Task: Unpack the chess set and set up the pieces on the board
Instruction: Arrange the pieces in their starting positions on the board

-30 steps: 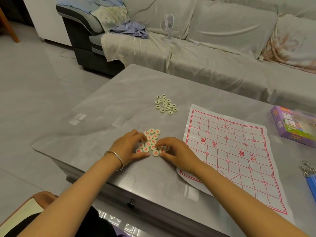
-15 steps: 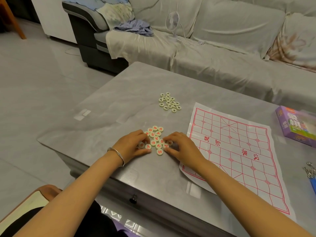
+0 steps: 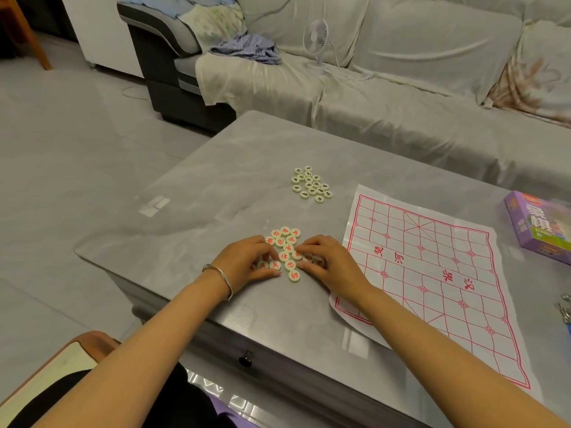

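A cluster of cream discs with red characters, the red pieces [image 3: 285, 250], lies on the grey table left of the board. My left hand [image 3: 244, 264], a silver bangle on its wrist, rests at the cluster's left edge with fingers bent over a few discs. My right hand [image 3: 329, 265] is cupped against the right edge, and a couple of discs show under its fingers. Neither hand lifts a piece. The paper board [image 3: 432, 273], white with a red grid, lies flat and bare at the right. A second group, the black pieces [image 3: 312, 184], sits farther back.
The purple game box [image 3: 539, 225] stands right of the board. Metal keys [image 3: 564, 307] lie at the right edge. The table's near edge [image 3: 216, 322] has a small knob below. A covered sofa [image 3: 401, 97] with a small fan [image 3: 315, 35] is behind.
Both hands stay at the red cluster, with the fingers shifting a few discs slightly. The camera has tilted a little, so everything sits lower in view.
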`<state>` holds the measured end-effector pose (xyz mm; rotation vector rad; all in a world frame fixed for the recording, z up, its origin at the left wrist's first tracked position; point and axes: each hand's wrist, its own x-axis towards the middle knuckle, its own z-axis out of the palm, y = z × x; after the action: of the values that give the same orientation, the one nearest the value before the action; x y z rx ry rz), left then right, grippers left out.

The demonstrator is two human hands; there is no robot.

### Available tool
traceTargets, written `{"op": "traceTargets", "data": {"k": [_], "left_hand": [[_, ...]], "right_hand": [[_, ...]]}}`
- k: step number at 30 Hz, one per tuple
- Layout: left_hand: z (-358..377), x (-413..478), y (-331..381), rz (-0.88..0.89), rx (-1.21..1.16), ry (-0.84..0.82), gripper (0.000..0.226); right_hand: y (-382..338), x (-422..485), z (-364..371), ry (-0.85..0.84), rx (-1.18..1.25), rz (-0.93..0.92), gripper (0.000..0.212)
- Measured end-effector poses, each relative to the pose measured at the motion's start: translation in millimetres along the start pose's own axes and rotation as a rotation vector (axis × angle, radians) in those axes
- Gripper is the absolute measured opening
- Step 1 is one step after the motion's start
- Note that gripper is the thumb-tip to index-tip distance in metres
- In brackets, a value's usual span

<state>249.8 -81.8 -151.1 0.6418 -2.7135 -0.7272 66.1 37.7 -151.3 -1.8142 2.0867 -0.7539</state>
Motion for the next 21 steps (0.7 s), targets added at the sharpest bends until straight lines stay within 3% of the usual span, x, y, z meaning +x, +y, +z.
{"op": "traceTargets", "data": {"k": [7,12,21], "left_hand": [[1,3,0,0.009,0.012,0.016,0.032],[1,3,-1,0.019,0.0,0.034,0.032],[-2,4,-2,-0.014,-0.072,0.1,0.029]], "right_hand": [[3,2,4,0.066,-0.133,-0.007,0.044],[-3,9,-4,-0.094,-0.341,-0.025,0.043],[-13,12,-8,-0.184,-0.354,-0.026,0.04]]}}
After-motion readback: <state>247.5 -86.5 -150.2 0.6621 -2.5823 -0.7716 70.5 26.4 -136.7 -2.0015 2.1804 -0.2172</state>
